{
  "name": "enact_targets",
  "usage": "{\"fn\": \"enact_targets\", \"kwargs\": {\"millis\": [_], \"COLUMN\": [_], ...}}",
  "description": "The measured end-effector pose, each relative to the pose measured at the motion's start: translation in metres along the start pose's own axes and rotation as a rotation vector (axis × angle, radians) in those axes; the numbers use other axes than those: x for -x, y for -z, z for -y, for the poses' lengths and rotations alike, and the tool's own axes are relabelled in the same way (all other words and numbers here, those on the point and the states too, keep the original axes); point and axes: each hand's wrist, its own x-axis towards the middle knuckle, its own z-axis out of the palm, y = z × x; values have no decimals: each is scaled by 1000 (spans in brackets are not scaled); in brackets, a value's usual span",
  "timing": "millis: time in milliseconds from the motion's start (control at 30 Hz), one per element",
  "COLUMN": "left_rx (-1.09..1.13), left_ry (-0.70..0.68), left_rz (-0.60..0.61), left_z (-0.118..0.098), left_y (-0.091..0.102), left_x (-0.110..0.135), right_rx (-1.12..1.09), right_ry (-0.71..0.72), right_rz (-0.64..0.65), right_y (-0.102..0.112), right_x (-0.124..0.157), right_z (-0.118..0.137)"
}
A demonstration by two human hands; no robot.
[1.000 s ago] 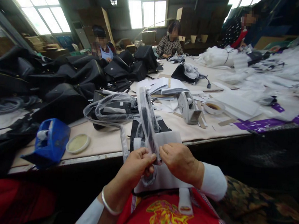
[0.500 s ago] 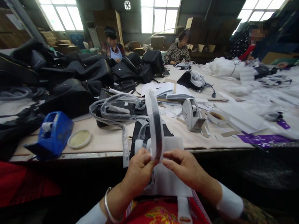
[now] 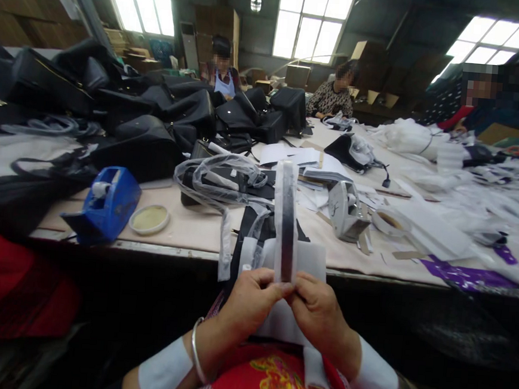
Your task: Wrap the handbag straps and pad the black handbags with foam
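My left hand (image 3: 248, 301) and my right hand (image 3: 317, 312) meet in front of my chest, both pinched on the lower end of a black strap in a clear plastic sleeve (image 3: 285, 220). The strap stands upright between my fingertips. Under my hands white foam sheets (image 3: 312, 261) hang over the table edge onto my lap, with black straps (image 3: 250, 227) beneath them. A silver bangle sits on my left wrist.
On the table (image 3: 193, 231) stand a blue tape dispenser (image 3: 108, 203), a round lid (image 3: 150, 219), a grey tape dispenser (image 3: 345, 210), a tape roll (image 3: 385, 221) and a bagged black item (image 3: 218, 182). Black bags (image 3: 135, 119) pile at left; white wrapping (image 3: 467, 175) spreads right. Three people sit beyond.
The wrapped strap has swung from a leftward tilt to upright. My hands have come closer together on its lower end, and my view has shifted left.
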Motion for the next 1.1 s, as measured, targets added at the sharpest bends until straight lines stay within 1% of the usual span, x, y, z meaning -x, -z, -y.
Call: {"fn": "enact_targets", "kwargs": {"millis": [67, 100, 133, 200, 267, 333, 367, 400, 433, 500, 567, 600, 633, 700, 767, 833, 900, 967, 1000, 1033, 1067, 1100], "left_rx": [22, 31, 32, -14, -101, -186, -228, -273, -322, -409, -446, -436, -401, -246, -47, 107, 171, 191, 185, 167, 137, 94], "left_ry": [-12, -29, -52, -119, -207, -308, -356, -399, -434, -471, -477, -465, -435, -315, -148, -15, 59, 73, 51, 10, -43, -102], "left_rz": [-91, -116, -132, -148, -150, -101, -61, -24, 5, 31, 24, 29, 47, 102, 143, 107, 28, -35, -44, -41, -31, -21], "left_z": [3, 4, 5, 6, 7, 8, 9, 10, 12, 15, 18, 18, 18, 16, 13, 9, 5, 3, 3, 3, 4, 5], "left_y": [-7, -9, -10, -9, -4, 2, 4, 5, 6, 7, 8, 9, 10, 11, 11, 7, 0, -6, -9, -10, -10, -9], "left_x": [-1, -1, -1, 1, 3, 7, 8, 10, 12, 13, 14, 13, 13, 12, 10, 9, 7, 6, 6, 6, 6, 6], "right_rx": [177, 232, 251, 166, -74, -408, -565, -693, -785, -875, -881, -858, -811, -622, -349, -66, 167, 328, 366, 362, 308, 200], "right_ry": [114, 140, 149, 111, -16, -234, -351, -452, -536, -652, -697, -682, -634, -452, -220, -8, 157, 271, 305, 316, 296, 240], "right_rz": [-50, -73, -87, -51, 68, 212, 261, 284, 280, 212, 114, 87, 77, 104, 128, 108, 58, -13, -50, -69, -62, -24], "right_y": [-7, -9, -10, -7, 2, 11, 15, 17, 17, 13, 8, 6, 5, 6, 7, 4, -2, -8, -9, -9, -7, -3], "right_x": [3, 4, 4, 3, -1, -5, -6, -8, -8, -9, -8, -8, -8, -7, -4, 0, 6, 10, 12, 13, 13, 12], "right_z": [-1, 0, 0, 1, 1, 0, -1, -2, -2, -1, 3, 5, 7, 9, 7, 2, -3, -7, -8, -8, -8, -7]}}
